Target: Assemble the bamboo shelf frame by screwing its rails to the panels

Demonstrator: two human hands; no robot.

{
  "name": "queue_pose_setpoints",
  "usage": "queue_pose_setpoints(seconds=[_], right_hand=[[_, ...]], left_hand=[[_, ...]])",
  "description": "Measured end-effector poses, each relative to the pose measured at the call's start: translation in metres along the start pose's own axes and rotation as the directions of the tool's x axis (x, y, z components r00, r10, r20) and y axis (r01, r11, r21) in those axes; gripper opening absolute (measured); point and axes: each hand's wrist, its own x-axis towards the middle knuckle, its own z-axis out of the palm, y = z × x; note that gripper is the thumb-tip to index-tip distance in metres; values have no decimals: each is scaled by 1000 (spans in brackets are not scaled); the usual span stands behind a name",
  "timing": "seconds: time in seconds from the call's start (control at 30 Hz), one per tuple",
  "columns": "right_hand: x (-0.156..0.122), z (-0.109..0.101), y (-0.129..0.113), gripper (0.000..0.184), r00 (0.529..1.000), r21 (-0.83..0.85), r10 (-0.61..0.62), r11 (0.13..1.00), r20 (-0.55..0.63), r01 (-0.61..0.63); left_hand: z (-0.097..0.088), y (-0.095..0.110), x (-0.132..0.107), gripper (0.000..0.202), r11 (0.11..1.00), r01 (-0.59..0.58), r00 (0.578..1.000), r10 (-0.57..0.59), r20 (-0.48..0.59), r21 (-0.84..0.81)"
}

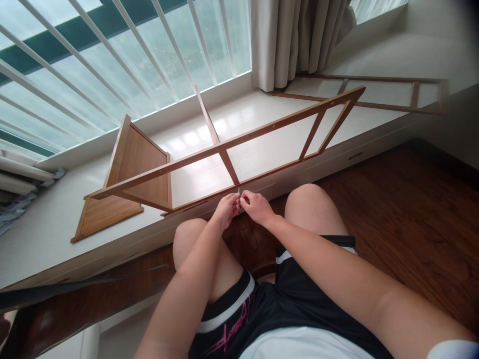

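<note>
Fingers (pixel 235 202) of both hands are pinched tight, tip to tip, in front of the knees. The left hand (pixel 223 210) comes in from the left and the right hand (pixel 257 207) comes in from the right. They meet at one spot, so both hands are just as near. Between the tips is a tiny pale bit (pixel 238 191). It may be a small screw or a peg, but it is too small to tell. Both hands seem to grip it, and no fingers are spread out.

That tiny bit sits right at the wooden frame (pixel 269 130), just above the fingers. It touches, or nearly touches, the near rail where a short cross bar comes down to meet it. This spot is at the front edge of the window ledge (pixel 56 219).

The wooden frame is long and thin, like a ladder. It stands tipped up on the window ledge. Its long way runs along the ledge, from the near left up to the far right. At its left end it joins a brown board (pixel 138 159).

A second frame (pixel 374 92) lies flat at the far right of the ledge, well apart from the hands. A curtain (pixel 288 40) hangs behind it.
</note>
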Motion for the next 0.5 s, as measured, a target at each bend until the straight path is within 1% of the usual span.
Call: queue_pose_setpoints(seconds=[0.17, 0.5], right_hand=[[0, 0, 0, 20, 1000, 30, 13, 999, -12, -13], [1, 1, -1, 20, 999, -1, 0, 1000, -34, 0]], left_hand=[[-1, -3, 1, 29, 1000, -8, 1000, 8, -21, 16], [1, -1, 1, 25, 999, -18, 999, 18, -30, 29]])
